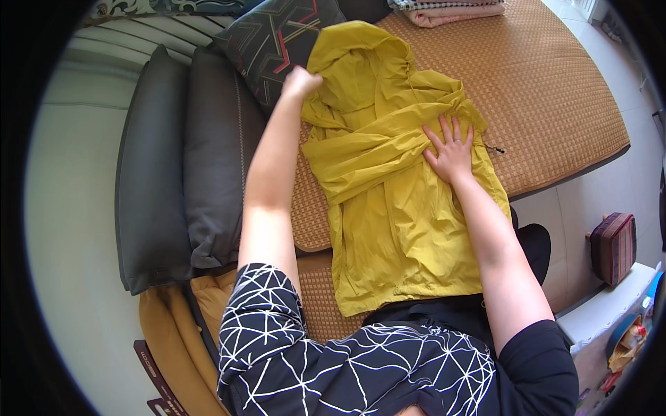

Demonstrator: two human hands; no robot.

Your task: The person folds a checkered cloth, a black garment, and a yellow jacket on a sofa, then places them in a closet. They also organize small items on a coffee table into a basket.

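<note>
A yellow-green hooded jacket (411, 223) lies spread out, its hood (359, 62) at the far end and its hem towards me. The sleeves (374, 140) are folded across its upper body. My left hand (302, 83), slightly blurred, is curled at the left edge of the hood and seems to pinch the fabric there. On the right side of the jacket my right hand (451, 156) rests flat, fingers spread, over the folded sleeve and the body fabric. A drawcord end (497, 149) sticks out past the jacket's right edge.
Under the jacket is a seat with a woven mat (530, 99). Dark grey cushions (221, 156) and a patterned cushion (276, 47) stand on the left. Folded cloths (447, 11) lie at the far end. A striped stool (614, 248) stands on the tiled floor at right, near a white table (598, 301).
</note>
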